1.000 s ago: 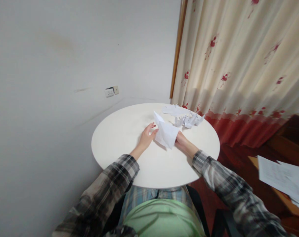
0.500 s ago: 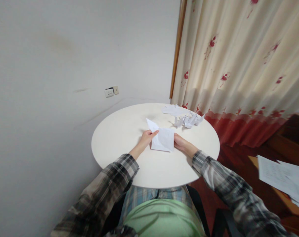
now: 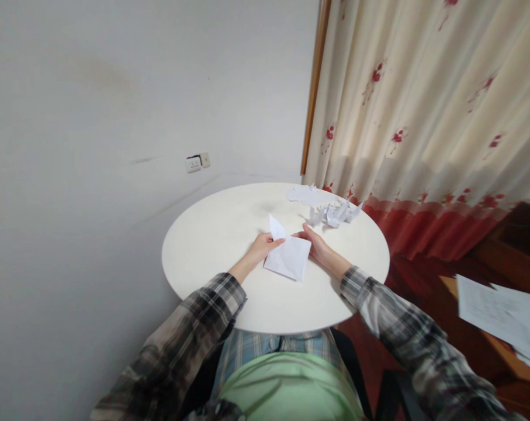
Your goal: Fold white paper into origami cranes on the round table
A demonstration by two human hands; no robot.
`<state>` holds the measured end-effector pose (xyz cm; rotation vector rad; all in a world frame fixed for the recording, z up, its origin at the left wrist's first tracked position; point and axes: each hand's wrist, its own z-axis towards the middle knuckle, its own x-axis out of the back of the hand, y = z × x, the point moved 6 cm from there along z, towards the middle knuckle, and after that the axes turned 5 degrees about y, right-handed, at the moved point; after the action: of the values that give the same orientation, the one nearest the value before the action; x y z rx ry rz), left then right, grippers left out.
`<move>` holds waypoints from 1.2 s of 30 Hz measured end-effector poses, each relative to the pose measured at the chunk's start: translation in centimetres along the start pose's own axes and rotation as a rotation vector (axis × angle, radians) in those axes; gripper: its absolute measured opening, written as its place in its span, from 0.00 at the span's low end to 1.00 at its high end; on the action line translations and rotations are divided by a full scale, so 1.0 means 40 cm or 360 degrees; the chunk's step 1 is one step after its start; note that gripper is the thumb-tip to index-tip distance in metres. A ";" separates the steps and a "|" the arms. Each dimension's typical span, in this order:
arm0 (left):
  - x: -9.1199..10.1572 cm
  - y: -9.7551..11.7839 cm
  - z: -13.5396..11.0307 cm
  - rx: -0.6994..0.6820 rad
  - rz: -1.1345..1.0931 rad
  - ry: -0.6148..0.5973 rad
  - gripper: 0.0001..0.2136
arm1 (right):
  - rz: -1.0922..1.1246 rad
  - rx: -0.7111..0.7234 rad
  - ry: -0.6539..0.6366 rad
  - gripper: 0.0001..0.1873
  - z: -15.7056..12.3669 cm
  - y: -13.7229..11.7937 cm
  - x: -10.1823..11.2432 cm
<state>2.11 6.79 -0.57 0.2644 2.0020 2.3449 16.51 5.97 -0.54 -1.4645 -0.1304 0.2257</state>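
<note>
A folded sheet of white paper (image 3: 288, 258) is held over the round white table, one pointed flap standing up at its upper left. My left hand (image 3: 265, 245) pinches the paper at its left side, thumb on top near the base of the flap. At the paper's upper right is my right hand (image 3: 315, 242), its thumb raised and apart from the fingers. Those fingers reach behind the paper's far edge and are partly hidden; whether they grip it I cannot make out.
On the round table (image 3: 203, 251), a cluster of folded white paper pieces (image 3: 335, 214) lies at the back right, beside flat paper scraps (image 3: 306, 194). Written sheets (image 3: 496, 310) rest on wooden furniture at the right. A wall and a curtain (image 3: 400, 117) stand behind.
The paper has turned, its lower edge swinging nearer to me and its flap tilting more upright. My right hand has moved up along the paper's edge and its thumb has lifted.
</note>
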 end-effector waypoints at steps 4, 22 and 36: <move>-0.002 -0.011 0.009 -0.0003 -0.0054 -0.0034 0.20 | 0.0136 -0.0091 -0.0038 0.19 -0.007 0.009 -0.002; 0.006 -0.029 0.023 0.0009 -0.0147 0.0056 0.31 | 0.0135 -0.0088 -0.0052 0.24 -0.011 0.014 -0.005; 0.014 -0.018 0.012 -0.0028 -0.0052 -0.0023 0.29 | -0.0042 0.0025 0.0224 0.21 0.010 0.021 0.027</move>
<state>1.56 7.47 -1.15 0.2448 1.9634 2.3331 17.41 6.66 -1.39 -1.4572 -0.0340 0.1016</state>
